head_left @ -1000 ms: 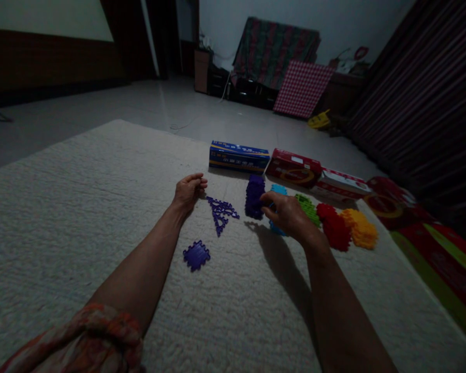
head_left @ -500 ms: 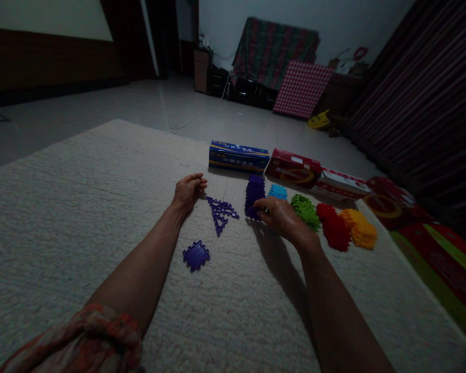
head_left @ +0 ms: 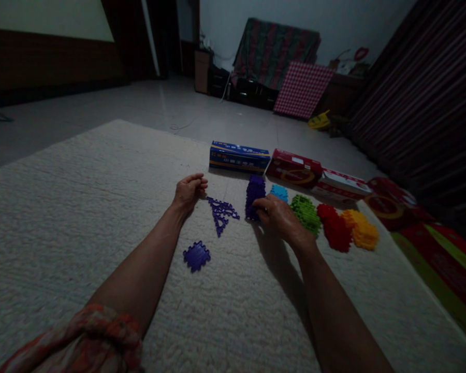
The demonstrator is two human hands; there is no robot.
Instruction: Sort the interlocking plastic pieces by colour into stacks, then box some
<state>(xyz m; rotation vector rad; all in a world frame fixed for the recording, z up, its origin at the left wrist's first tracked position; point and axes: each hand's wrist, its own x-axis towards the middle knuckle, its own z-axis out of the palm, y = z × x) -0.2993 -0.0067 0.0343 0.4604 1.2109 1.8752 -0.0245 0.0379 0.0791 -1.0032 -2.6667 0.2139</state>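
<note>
My right hand (head_left: 277,216) rests on the rug with its fingertips against the base of a stack of purple toothed tiles (head_left: 255,193). My left hand (head_left: 189,191) lies loosely curled on the rug, holding nothing, just left of a flat purple triangle piece (head_left: 220,211). A single purple square tile (head_left: 196,255) lies nearer to me, beside my left forearm. Piles of blue tiles (head_left: 279,192), green tiles (head_left: 306,211), red tiles (head_left: 336,226) and yellow tiles (head_left: 362,230) run in a row to the right of the purple stack.
A blue box (head_left: 238,156) and red boxes (head_left: 294,168) lie behind the tiles on the cream rug (head_left: 81,207). A red and green mat (head_left: 435,243) borders the rug on the right. Furniture under a cloth (head_left: 275,52) stands at the far wall.
My right hand has dropped from gripping the side of the purple stack to the rug at its base and shifted slightly left, uncovering the blue pile. My left hand has stayed still.
</note>
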